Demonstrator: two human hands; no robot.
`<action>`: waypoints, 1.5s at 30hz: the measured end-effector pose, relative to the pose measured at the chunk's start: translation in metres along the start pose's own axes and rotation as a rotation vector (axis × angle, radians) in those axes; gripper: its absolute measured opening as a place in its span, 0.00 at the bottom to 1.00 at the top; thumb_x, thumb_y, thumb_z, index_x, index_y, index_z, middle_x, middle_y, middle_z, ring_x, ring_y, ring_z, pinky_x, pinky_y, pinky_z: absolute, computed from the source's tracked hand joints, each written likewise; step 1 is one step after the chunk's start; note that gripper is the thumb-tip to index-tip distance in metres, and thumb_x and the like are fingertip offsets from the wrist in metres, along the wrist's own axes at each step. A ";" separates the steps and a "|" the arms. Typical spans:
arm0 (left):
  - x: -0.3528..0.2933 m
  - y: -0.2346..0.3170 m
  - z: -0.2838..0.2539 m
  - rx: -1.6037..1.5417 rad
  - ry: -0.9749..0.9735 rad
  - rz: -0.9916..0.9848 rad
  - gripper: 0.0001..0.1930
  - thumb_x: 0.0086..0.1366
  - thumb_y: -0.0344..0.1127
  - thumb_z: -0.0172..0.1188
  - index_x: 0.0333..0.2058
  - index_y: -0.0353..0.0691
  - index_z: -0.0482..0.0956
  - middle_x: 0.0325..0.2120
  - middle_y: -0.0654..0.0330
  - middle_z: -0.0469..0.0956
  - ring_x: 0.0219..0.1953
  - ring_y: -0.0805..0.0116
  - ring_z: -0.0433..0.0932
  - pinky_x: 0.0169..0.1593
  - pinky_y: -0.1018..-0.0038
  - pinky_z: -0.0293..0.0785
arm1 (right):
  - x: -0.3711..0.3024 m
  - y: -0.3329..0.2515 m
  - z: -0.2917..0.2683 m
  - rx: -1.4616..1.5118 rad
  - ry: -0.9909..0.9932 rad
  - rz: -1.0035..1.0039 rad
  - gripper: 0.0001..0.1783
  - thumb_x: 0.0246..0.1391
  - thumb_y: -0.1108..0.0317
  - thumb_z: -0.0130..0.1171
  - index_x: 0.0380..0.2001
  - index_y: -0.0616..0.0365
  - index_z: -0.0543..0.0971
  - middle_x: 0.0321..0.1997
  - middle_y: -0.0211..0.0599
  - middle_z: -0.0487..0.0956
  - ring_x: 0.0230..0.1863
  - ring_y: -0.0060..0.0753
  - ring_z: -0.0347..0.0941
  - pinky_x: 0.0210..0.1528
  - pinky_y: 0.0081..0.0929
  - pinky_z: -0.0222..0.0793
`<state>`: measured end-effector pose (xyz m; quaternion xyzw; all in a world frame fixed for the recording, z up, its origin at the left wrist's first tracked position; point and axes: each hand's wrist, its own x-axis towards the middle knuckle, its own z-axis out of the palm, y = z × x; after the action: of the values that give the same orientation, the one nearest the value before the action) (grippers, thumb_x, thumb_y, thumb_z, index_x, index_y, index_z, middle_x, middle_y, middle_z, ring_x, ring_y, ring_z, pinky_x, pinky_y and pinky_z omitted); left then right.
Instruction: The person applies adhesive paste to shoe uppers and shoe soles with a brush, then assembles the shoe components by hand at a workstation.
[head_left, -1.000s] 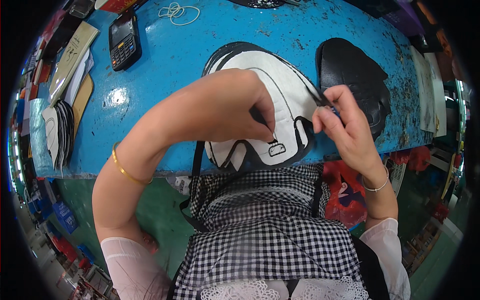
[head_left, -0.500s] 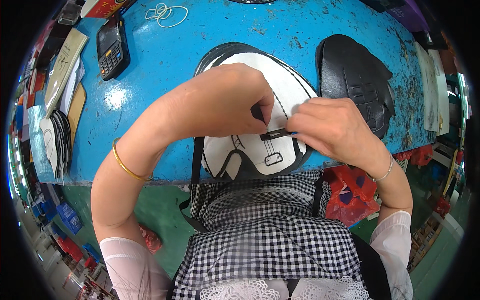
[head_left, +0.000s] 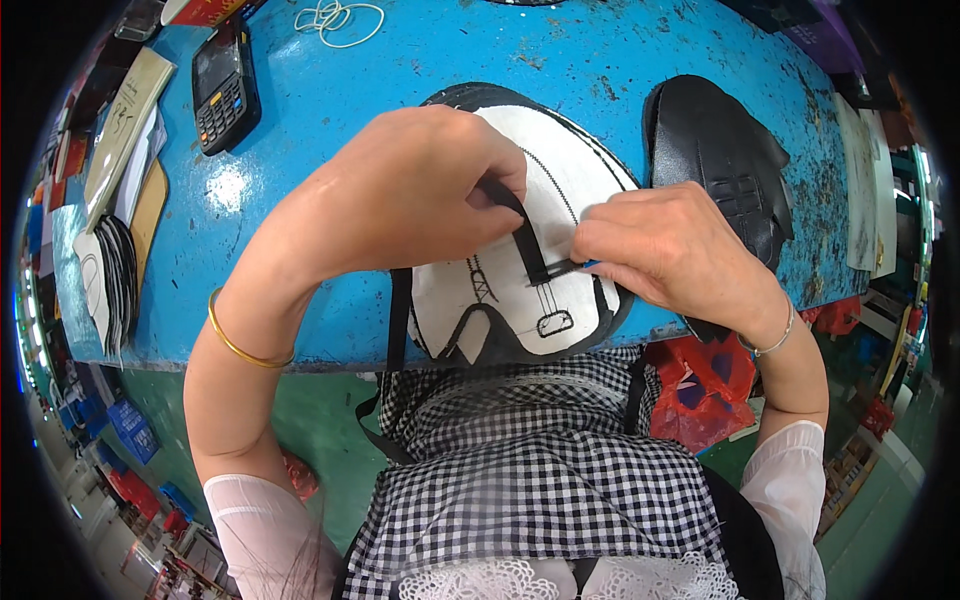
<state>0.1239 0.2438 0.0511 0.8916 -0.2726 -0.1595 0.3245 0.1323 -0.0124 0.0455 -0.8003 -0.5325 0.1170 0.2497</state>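
A stack of white-backed, black-edged pieces (head_left: 520,310) lies in front of me, the top one with dark stitching and a small stitched frame near its lower edge. My left hand (head_left: 425,185) is closed on the upper end of a black strap (head_left: 528,245), which runs down to just above that frame. My right hand (head_left: 665,240) pinches a thin dark item (head_left: 565,267) meeting the strap's lower end. A bit of blue shows by the fingertips; whether this is a tool or more strap I cannot tell.
Black leather pieces (head_left: 705,150) lie to the right on the blue table (head_left: 320,150). At the left are a handheld keypad device (head_left: 224,90), a pale cord (head_left: 345,22), folders (head_left: 130,125) and a pile of cut pieces (head_left: 108,280). A red bag (head_left: 700,395) sits below the table edge.
My left hand has moved up and slightly left, drawing out a longer length of strap. My right hand is nearly where it was. The black leather pieces appear shifted slightly right.
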 end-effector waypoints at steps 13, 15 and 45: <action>-0.001 0.000 0.003 0.045 0.048 0.056 0.05 0.55 0.30 0.67 0.30 0.38 0.82 0.18 0.57 0.74 0.21 0.61 0.73 0.27 0.68 0.68 | 0.006 -0.003 -0.003 -0.304 0.061 -0.006 0.11 0.47 0.68 0.65 0.34 0.50 0.74 0.27 0.31 0.74 0.27 0.34 0.77 0.23 0.33 0.70; -0.002 -0.001 0.001 0.048 0.030 0.056 0.05 0.55 0.30 0.67 0.30 0.37 0.81 0.18 0.57 0.74 0.21 0.62 0.73 0.27 0.68 0.68 | 0.008 -0.003 -0.004 -0.070 0.103 0.055 0.11 0.52 0.63 0.64 0.35 0.51 0.74 0.29 0.33 0.78 0.29 0.40 0.78 0.28 0.37 0.72; -0.042 -0.005 -0.032 -0.566 0.438 -0.020 0.10 0.65 0.37 0.66 0.40 0.38 0.86 0.20 0.72 0.73 0.23 0.85 0.67 0.26 0.85 0.55 | 0.016 -0.039 0.027 0.101 0.347 0.257 0.07 0.58 0.69 0.58 0.37 0.61 0.75 0.23 0.43 0.79 0.15 0.35 0.74 0.21 0.31 0.73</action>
<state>0.1066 0.2871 0.0760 0.7820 -0.1329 -0.0371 0.6078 0.0958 0.0212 0.0446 -0.8563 -0.3684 0.0348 0.3603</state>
